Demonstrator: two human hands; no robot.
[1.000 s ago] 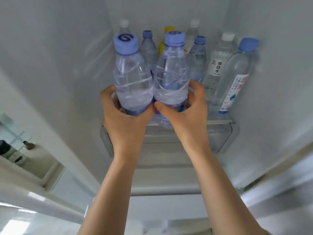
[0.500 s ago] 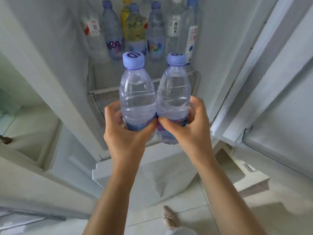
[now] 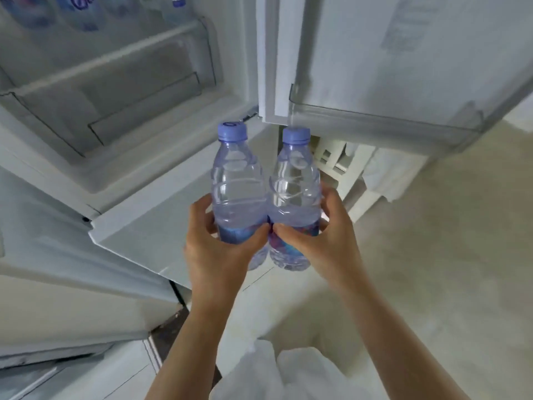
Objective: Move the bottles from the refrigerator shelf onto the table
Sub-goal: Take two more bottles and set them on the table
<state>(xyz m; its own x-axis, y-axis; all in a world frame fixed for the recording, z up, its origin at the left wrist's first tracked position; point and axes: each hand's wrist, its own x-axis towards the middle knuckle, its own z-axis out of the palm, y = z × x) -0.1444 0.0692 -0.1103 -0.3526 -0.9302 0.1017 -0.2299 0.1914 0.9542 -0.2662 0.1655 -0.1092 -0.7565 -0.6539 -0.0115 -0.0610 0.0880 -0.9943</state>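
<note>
My left hand (image 3: 219,249) grips the lower half of a clear water bottle (image 3: 236,180) with a pale blue cap. My right hand (image 3: 326,238) grips a second, matching bottle (image 3: 294,180). Both bottles stand upright, side by side and touching, held in front of me outside the refrigerator, above the floor. Several more bottles (image 3: 83,10) remain on the refrigerator shelf (image 3: 115,56) at the top left, only their lower parts in view. No table is in view.
The open refrigerator door (image 3: 389,82) with its clear door bin hangs at the upper right. The refrigerator's lower compartment edge (image 3: 161,226) juts out at the left. A white slatted rack (image 3: 340,166) stands behind the bottles. Pale tiled floor (image 3: 432,255) spreads to the right.
Both hands drew the two bottles back out of the refrigerator and down. The view turned down and right, so the shelf slid to the top left.
</note>
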